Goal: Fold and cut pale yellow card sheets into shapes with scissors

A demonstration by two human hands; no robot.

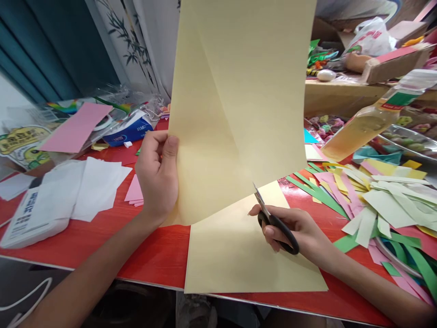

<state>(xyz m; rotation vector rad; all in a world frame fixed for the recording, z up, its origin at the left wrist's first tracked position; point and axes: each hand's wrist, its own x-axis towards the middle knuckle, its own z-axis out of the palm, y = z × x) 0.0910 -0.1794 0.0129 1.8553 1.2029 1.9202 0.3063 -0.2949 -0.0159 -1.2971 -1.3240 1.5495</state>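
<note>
A large pale yellow sheet of paper (pixel 246 100) is held up in front of me, with a slanting crease across it. My left hand (pixel 159 175) pinches its left edge between thumb and fingers. In my right hand (pixel 290 228) is a pair of black-handled scissors (pixel 278 228), fingers wrapped about the handles. The blades point up and left, close to the sheet's lower edge; whether they touch it I cannot tell. Below lies a second yellow sheet (pixel 239 259) flat on the red table (pixel 164 246), partly covered by the right hand and the raised sheet.
Cut paper strips (pixel 368 196) in several colours pile up at the right, near a tilted-looking glass bottle (pixel 368 118). White papers (pixel 99 187), a white box-like item (pixel 44 209) and a pink sheet (pixel 77 127) lie left. A cluttered wooden shelf (pixel 341 91) stands behind.
</note>
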